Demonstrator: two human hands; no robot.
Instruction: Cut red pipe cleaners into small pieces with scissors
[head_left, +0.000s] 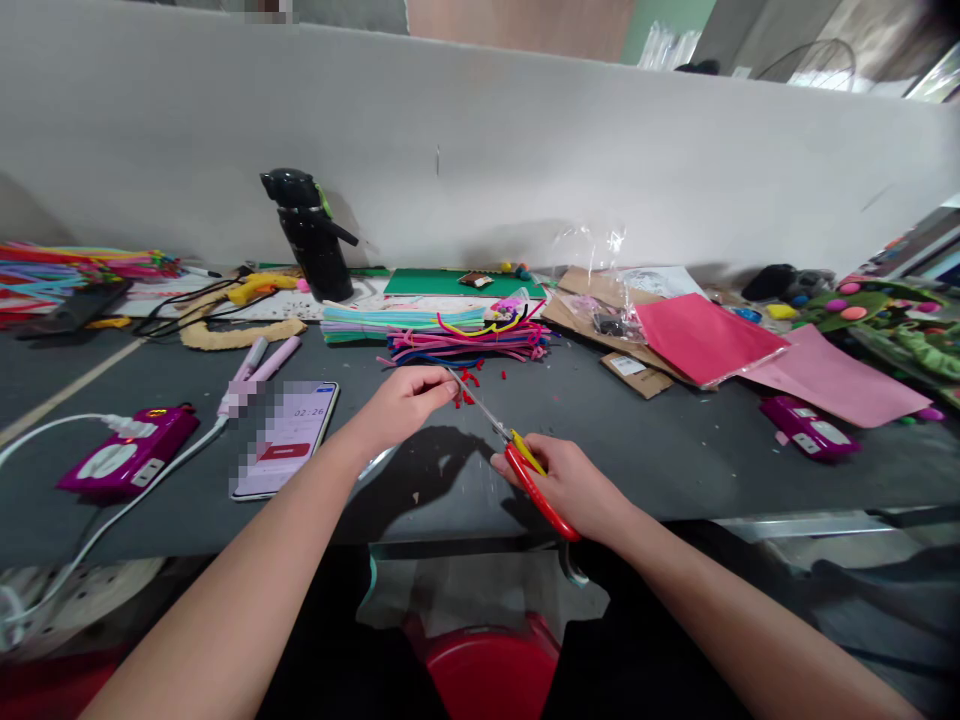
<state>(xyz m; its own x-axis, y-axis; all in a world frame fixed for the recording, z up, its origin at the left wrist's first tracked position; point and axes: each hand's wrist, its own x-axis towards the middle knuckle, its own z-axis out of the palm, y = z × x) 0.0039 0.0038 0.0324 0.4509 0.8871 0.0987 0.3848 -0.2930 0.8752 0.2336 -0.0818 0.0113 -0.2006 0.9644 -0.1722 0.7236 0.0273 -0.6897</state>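
Nearest: our right hand (574, 480) is wrapped round the red-and-yellow handles of the scissors (536, 495), blades angled forward-left over the bench (442, 500). Our left hand (409, 405) is by the blade tips, thumb and fingertips bunched close — we can't tell what's pinched there. To its left, we have the phone (289, 450) reading 02:26. Just past the fingertips, small red pieces (469, 378) lie scattered. Behind those, bundled fuzzy stems (465, 342) — then a black flask (315, 240), back left, near the wall (465, 130).

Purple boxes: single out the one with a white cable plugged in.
The left box, beside the phone, takes the cable; the right box, near the light pink sheet, shows none.
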